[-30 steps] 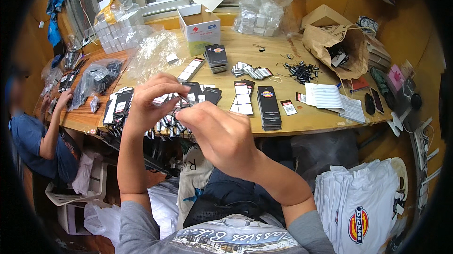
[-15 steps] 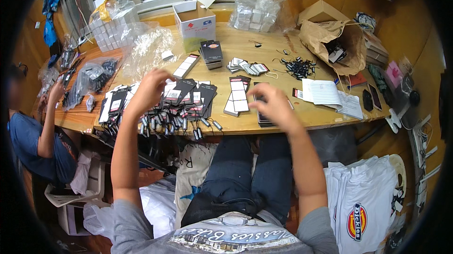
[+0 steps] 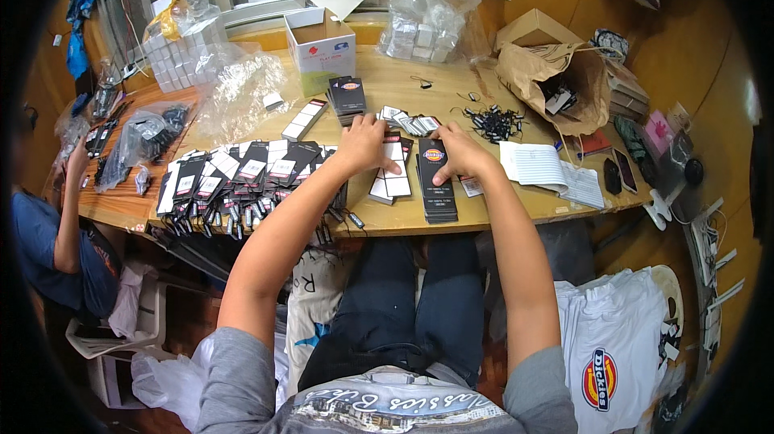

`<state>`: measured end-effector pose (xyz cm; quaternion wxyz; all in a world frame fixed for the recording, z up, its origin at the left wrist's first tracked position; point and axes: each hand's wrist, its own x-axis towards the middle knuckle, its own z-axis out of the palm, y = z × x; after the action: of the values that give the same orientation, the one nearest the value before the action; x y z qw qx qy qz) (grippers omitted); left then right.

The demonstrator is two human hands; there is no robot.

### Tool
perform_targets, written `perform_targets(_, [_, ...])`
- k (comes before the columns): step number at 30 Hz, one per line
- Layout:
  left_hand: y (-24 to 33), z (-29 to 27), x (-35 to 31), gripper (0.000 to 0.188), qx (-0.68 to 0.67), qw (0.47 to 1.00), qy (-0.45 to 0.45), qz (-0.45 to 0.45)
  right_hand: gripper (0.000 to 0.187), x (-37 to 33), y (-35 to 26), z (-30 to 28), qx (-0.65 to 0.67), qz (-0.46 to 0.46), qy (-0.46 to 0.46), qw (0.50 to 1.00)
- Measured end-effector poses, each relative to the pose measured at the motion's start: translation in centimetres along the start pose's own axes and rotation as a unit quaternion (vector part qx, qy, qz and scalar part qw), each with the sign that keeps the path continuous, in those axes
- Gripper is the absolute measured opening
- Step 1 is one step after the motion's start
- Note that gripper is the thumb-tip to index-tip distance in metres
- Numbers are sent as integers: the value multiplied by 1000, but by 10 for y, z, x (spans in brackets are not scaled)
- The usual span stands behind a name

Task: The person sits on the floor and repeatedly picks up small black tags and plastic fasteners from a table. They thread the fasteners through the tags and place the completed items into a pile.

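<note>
My left hand (image 3: 367, 145) reaches over the far end of a small pile of hang tags with white panels (image 3: 392, 182). Its fingers are curved and apart, with the thumb over the tags. Just to the right, my right hand (image 3: 462, 153) grips the upper part of a neat stack of long black hang tags (image 3: 439, 202), thumb on the face and fingers at the far end. A broad heap of black and white tags (image 3: 242, 172) with dark cords lies beside my left forearm. A small white label piece (image 3: 471, 185) shows partly beneath my right hand.
Behind lie a black tag stack (image 3: 347, 98), a white-panelled stack (image 3: 305, 119), bundled tags (image 3: 419, 124) and black cords (image 3: 493, 123). An open carton (image 3: 321, 55), paper bag (image 3: 556, 87) and notebook (image 3: 532, 166) surround them. A co-worker (image 3: 72, 232) sits left; white shirts (image 3: 605, 337) hang right.
My left hand has moved right from the tag heap to the white-panelled tags. My right hand has come down onto the black tag stack. The view has shifted slightly.
</note>
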<state>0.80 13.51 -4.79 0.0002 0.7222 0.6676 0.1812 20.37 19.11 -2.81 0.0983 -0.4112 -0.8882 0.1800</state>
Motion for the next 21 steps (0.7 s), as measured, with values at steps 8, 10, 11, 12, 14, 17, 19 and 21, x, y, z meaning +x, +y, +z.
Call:
perform_targets(8, [12,-9,-2,30,-437,882,159,-77,25,-12,-1,-23,411,-10,109,905])
perform_targets(10, [35,-27,-11,31,-494,857,125,-81,22,-23,-5,-29,453,-48,110,884])
perform_targets(11, [44,-33,-17,32,-526,841,104,-79,23,-28,-12,-31,450,-60,114,884])
perform_targets(12, [50,-36,-22,35,-561,821,90,-66,23,-32,-18,-31,447,-71,118,884])
perform_targets(14, [58,-29,-28,31,-632,770,78,-47,22,-42,-32,-29,419,-58,134,896])
perform_targets(17, [68,-23,-39,33,-626,773,84,-60,24,-52,-25,-25,383,-37,123,915])
perform_targets(19, [74,-25,-50,33,-616,778,96,-81,26,-52,6,-17,343,-16,123,931])
perform_targets(21, [66,-25,-62,33,-618,774,82,-109,31,-64,25,-7,61,-29,121,990])
